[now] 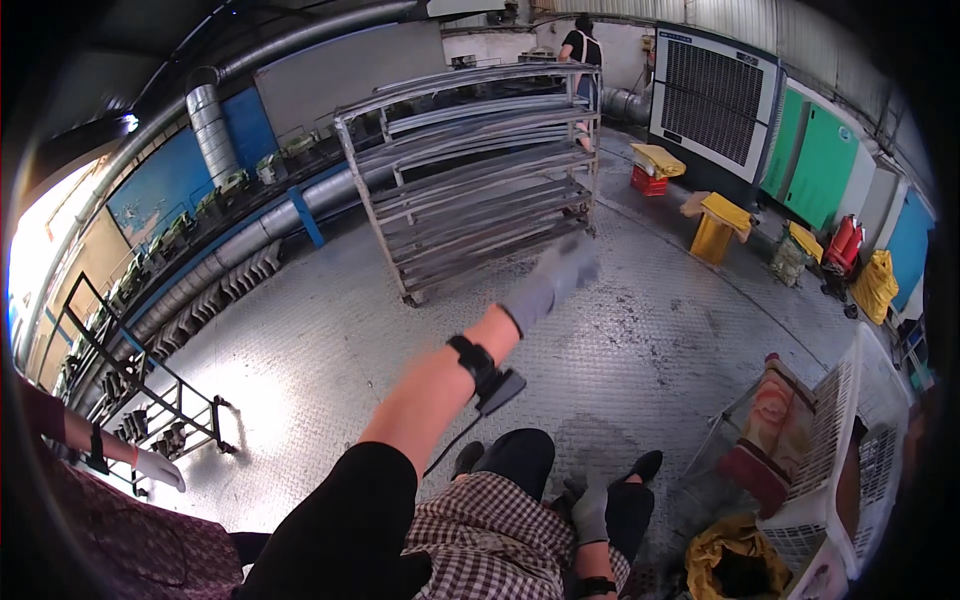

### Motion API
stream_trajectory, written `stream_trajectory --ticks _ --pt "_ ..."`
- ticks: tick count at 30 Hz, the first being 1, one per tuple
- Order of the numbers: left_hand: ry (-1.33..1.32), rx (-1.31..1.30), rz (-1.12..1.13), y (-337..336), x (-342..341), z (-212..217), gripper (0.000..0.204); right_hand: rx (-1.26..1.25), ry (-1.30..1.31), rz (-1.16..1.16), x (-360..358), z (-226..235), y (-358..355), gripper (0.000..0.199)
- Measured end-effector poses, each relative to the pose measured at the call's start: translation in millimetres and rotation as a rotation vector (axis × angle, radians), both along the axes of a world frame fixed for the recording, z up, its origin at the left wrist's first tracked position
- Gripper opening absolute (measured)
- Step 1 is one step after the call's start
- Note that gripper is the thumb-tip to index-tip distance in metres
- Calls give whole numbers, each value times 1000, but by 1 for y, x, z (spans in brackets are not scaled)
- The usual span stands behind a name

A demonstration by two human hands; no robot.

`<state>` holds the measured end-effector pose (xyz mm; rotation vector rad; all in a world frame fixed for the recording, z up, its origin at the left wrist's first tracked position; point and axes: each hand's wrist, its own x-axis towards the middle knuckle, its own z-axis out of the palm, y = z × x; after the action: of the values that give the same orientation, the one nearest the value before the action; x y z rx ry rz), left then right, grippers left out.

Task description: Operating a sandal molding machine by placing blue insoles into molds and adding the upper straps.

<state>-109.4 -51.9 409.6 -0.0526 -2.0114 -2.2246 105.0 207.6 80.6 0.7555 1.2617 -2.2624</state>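
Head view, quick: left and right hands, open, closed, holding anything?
Left hand: outstretched, blurred; open, closed or holding, can't tell.
Right hand: low, near the body; fingers unclear, grip can't be told.

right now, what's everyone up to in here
The camera wearer's gloved left hand, blurred, is stretched out toward the wheeled metal rack; whether it holds anything is unclear. The gloved right hand is low beside a dark-trousered leg, its grip also hard to make out. At the left, a co-worker's gloved hand is near a black wheeled frame. Another person is in the background beyond the rack. A white plastic crate is at the right.
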Motion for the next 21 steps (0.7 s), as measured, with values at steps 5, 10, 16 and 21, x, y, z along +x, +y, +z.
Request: stream_trajectory --ticks 5,10,16,21 --pt "-361 -264 -296 63 58 -111 37 30 32 32 1 -1 0 41" --pt "-314 -339 -482 93 118 -286 25 -5 37 95 -1 3 -17 46" --pt "-510 -240 -297 159 192 -277 36 -158 135 -78 -5 -32 9 40" --pt "-551 -223 -239 172 201 -299 37 -212 192 -23 -12 -75 23 32"
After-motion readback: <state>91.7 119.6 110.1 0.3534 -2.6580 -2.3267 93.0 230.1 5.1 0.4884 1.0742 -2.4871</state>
